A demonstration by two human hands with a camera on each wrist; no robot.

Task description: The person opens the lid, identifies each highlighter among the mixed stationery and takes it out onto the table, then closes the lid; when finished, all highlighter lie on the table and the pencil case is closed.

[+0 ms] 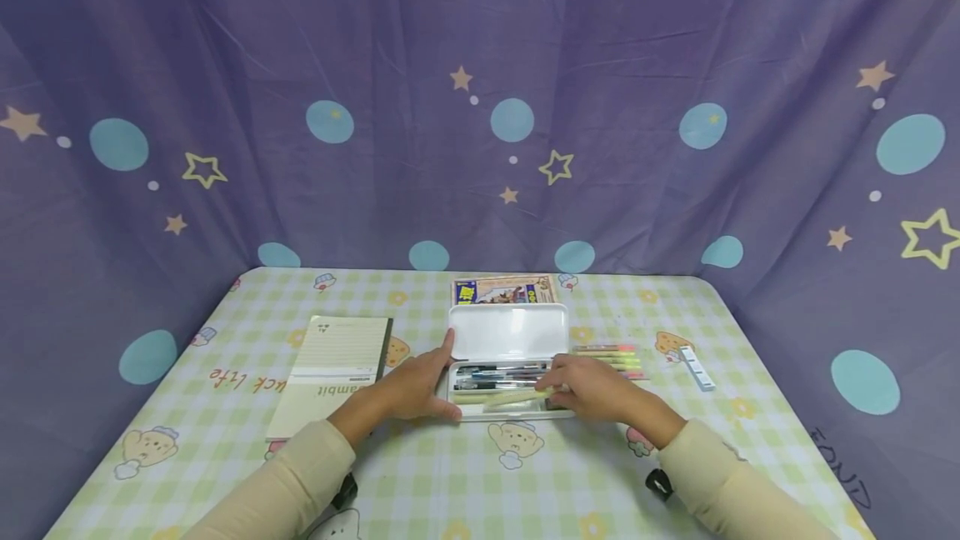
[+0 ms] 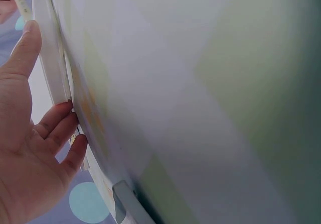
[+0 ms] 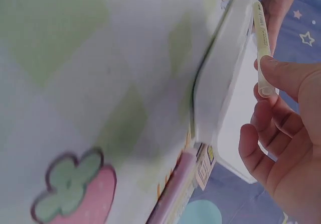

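Note:
A white pencil case (image 1: 517, 418) lies on the table with its lid (image 1: 510, 333) swung back. Inside are several dark and clear pens (image 1: 498, 373) and a pale yellow pen (image 1: 467, 398). Between thumb and fingertips, my right hand (image 1: 596, 387) pinches another pale yellow pen (image 3: 262, 35), slanted low over the case's front compartment. My left hand (image 1: 411, 386) rests against the case's left end, thumb near the front corner and fingers spread toward the hinge. In the left wrist view its fingertips (image 2: 65, 105) touch the case's side.
A notebook (image 1: 330, 373) lies to the left. Behind the lid is a colourful printed packet (image 1: 506, 289). Several coloured pens (image 1: 609, 352) sit right of the case, partly behind the right hand. Farther right lies a small white and blue strip (image 1: 697, 368). A curtain (image 1: 510, 40) hangs behind the table.

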